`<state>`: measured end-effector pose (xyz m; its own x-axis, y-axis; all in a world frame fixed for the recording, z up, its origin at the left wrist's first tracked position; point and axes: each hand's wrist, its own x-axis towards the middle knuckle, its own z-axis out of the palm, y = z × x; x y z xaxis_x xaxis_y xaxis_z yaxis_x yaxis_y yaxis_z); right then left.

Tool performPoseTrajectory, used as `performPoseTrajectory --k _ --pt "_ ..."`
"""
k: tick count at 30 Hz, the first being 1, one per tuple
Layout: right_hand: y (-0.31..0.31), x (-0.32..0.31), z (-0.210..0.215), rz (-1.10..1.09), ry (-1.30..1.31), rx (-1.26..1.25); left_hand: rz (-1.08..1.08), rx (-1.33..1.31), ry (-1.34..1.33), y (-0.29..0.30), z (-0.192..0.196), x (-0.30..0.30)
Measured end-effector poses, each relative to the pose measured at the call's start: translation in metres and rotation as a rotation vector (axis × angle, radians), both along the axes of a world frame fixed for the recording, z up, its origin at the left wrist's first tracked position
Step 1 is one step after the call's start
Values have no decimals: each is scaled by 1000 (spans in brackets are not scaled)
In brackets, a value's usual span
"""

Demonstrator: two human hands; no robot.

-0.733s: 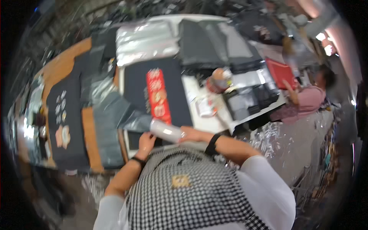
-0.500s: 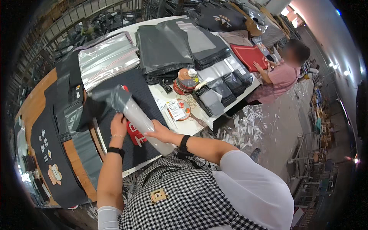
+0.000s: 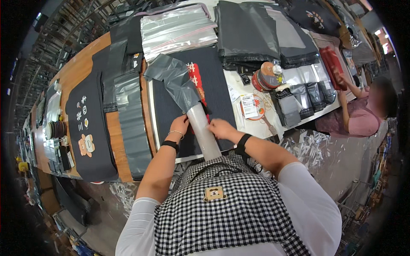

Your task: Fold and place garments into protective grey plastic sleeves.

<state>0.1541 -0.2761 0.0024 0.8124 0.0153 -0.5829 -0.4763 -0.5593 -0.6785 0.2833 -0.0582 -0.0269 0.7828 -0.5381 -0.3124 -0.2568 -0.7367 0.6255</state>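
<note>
Both my hands hold a rolled item in clear plastic (image 3: 206, 134), with a grey plastic mailer bag (image 3: 175, 81) pulled over its far end. My left hand (image 3: 180, 126) grips the left side where the bag's mouth meets the roll. My right hand (image 3: 220, 128) grips the right side of the roll. The roll lies over a dark mat (image 3: 215, 79) with a red strip (image 3: 196, 79) on the table, its near end against my checked apron (image 3: 222, 209).
Stacks of grey and silver bags (image 3: 177, 27) and dark bags (image 3: 252, 34) lie at the table's far side. Tape rolls (image 3: 267, 76) and small pouches (image 3: 305, 96) sit right. Dark printed cloths (image 3: 87, 123) lie left. Another person (image 3: 363, 115) works at the right end. Plastic scraps litter the floor.
The view has tilted down toward the table. The roll, held slanted before, now points straight away from me, and the grey bag covers its far end more.
</note>
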Motion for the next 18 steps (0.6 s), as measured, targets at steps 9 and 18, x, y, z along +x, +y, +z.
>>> performPoseTrajectory --k 9,18 --pt "0 97 27 -85 -336 -412 170 -7 77 6 -19 -1" --pt "10 20 -35 217 -460 -629 -159 -30 -106 25 -3 -51"
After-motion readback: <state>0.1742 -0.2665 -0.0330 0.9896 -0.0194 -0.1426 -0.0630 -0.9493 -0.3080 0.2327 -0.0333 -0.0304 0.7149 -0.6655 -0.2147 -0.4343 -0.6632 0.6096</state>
